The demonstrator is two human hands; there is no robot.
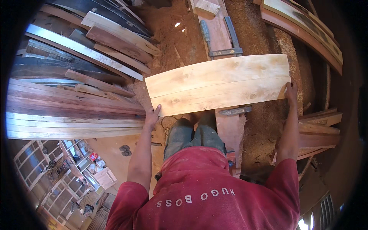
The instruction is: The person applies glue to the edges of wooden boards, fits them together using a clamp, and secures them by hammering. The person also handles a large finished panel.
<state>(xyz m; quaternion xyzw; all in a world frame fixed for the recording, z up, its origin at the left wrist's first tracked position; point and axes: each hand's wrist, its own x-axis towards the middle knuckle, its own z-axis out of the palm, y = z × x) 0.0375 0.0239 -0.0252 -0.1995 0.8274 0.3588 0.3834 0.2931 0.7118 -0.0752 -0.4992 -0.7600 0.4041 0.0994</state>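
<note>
While both hands are gripping its ends, pale wide board is being held flat across a reddish plank with clamps.
Left hand is closing its grip on the board's near-left corner, thumb on top; right hand is wrapping the right end, fingers curled over the edge. Board is sitting level above the sawdust-covered floor, crossing the plank near a bar clamp. Stacked timber is lying just left of the left end.
</note>
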